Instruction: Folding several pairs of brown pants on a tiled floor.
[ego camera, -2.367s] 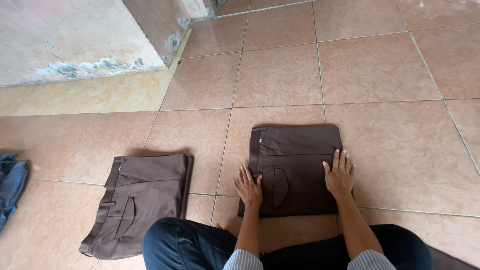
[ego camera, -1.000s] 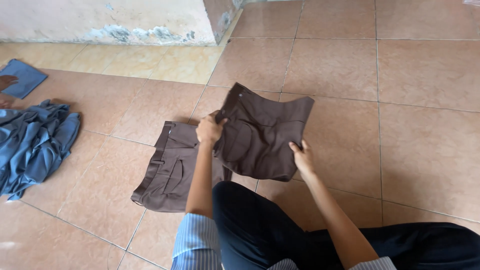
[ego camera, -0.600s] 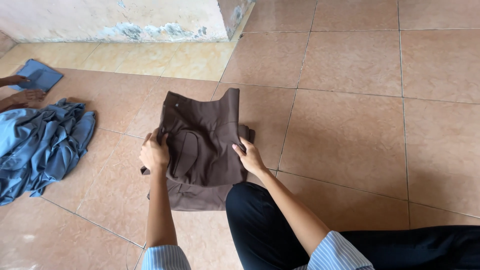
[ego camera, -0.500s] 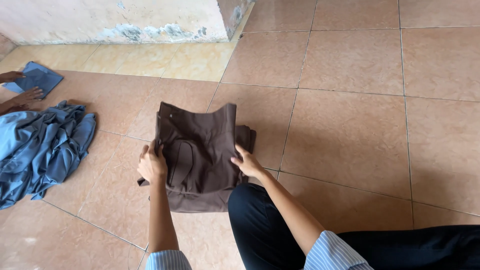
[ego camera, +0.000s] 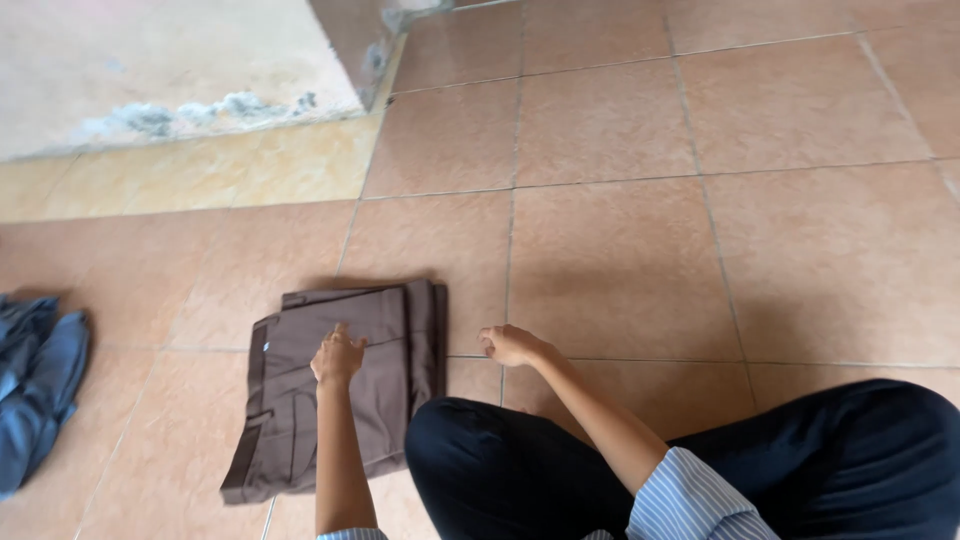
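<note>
The left hand (ego camera: 337,358) rests loosely curled on the folded brown trousers (ego camera: 340,385) stacked on the tiled floor (ego camera: 620,250) — gripping nothing. The right hand (ego camera: 508,344), half-clenched and empty, hovers beside them; blue cloth (ego camera: 35,395) lies far left.

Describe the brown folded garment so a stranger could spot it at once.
Start from the tiled floor and find the person's knee in dark trousers. Just left of it lies the brown folded garment, under the left hand. It is flat, squared and brown, unlike the crumpled blue cloth at the left edge.
</note>
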